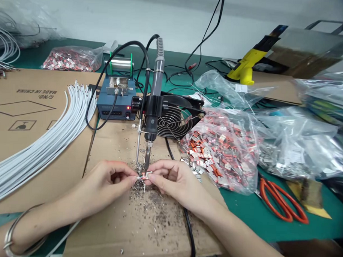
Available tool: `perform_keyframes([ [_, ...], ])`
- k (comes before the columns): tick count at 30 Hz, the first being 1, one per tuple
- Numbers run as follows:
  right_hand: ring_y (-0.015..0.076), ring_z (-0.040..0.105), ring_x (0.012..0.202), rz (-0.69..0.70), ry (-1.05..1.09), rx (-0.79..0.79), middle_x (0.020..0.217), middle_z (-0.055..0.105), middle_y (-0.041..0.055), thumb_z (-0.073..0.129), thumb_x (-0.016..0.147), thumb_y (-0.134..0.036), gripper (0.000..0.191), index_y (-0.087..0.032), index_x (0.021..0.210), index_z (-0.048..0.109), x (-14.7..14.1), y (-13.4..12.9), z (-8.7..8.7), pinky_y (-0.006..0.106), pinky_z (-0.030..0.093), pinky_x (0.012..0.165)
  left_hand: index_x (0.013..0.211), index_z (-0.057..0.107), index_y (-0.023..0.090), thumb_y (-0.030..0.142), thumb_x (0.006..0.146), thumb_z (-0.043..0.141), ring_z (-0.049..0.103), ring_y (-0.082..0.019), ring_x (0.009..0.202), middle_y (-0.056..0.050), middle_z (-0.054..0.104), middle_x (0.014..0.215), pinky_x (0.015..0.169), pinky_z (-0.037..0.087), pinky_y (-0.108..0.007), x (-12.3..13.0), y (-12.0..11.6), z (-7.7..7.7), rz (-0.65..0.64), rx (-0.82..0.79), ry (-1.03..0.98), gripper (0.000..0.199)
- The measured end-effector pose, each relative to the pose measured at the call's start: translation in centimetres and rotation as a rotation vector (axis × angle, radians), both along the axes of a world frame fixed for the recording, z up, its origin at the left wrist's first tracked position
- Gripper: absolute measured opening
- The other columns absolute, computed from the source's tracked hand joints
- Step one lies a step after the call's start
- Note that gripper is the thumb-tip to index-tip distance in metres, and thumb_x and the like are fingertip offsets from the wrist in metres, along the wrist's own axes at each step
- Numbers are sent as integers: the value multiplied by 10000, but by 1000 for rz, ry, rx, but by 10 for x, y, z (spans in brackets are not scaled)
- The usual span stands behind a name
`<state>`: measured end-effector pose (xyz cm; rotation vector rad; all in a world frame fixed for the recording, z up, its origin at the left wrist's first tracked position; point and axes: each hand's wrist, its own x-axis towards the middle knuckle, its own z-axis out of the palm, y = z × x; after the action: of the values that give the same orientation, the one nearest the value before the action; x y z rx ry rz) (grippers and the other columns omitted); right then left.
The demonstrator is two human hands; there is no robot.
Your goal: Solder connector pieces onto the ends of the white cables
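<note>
Bench seen from my head, left to right. At far left, a bundle of white cables [40, 165] curves across a flattened cardboard sheet [26, 97] printed "MADE IN CHINA", the cable ends fanning toward the centre. My left hand [102, 184], a metal bangle [11, 240] on its wrist, is nearly closed, thumb and forefinger pinching one end of a small orange-and-silver connector [144, 175]. The connector sits at the centre, held in the air above a second cardboard sheet [168, 233] scattered with dark solder debris [140, 206]. My right hand [175, 181] comes in from the other side, also nearly closed, its fingertips [152, 179] gripping the connector's opposite end, so both hands share it. Directly above, a soldering iron [157, 86] stands clamped upright, its tip [146, 161] reaching down to the connector; whether they touch I cannot tell. Behind it are a blue soldering station [113, 104] with a spool of solder wire [121, 62] on top and a caged fan [171, 121]. Further right, a clear plastic bag [221, 149] holds many similar orange-and-silver connectors, and another bag [294, 147] holds silver parts. Orange-handled scissors [281, 201] lie on the green bench mat [241, 217] at right.
</note>
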<state>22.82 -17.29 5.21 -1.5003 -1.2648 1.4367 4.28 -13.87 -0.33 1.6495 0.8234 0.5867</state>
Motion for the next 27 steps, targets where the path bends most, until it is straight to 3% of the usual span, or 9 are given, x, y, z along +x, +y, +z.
perform_keyframes([
  [8,62,529,487,10,6,-13,641,676,35,699,696,-237,157,-127,787,632,0,-1,2,176,332,423,849,690,159,389,860,492,522,-128,675,-22,668,794,586,385,-217,0,1,15,-32,6,41,304],
  [11,53,542,500,13,37,-7,652,683,28,689,713,-201,129,-129,802,630,1,-2,1,161,335,428,827,685,148,368,850,504,484,-94,579,-9,629,694,506,369,-175,0,1,19,-10,-24,58,285],
  [15,73,607,582,14,63,-9,675,693,21,696,716,-183,108,-145,802,642,2,-3,1,156,394,481,844,660,127,391,834,512,413,-60,420,32,492,537,368,345,-134,0,-3,20,-13,-179,37,303],
  [19,71,626,627,33,90,-4,694,699,22,699,730,-181,87,-144,789,648,4,-3,1,155,441,570,862,663,113,377,829,521,439,-67,433,41,455,502,407,441,-142,1,-6,18,-10,-215,-54,302],
  [27,72,609,594,47,97,-21,677,695,17,707,718,-181,99,-150,794,652,6,-3,2,162,429,557,846,681,112,349,819,534,419,-60,437,37,454,486,404,438,-113,5,-10,17,46,-261,-132,280],
])
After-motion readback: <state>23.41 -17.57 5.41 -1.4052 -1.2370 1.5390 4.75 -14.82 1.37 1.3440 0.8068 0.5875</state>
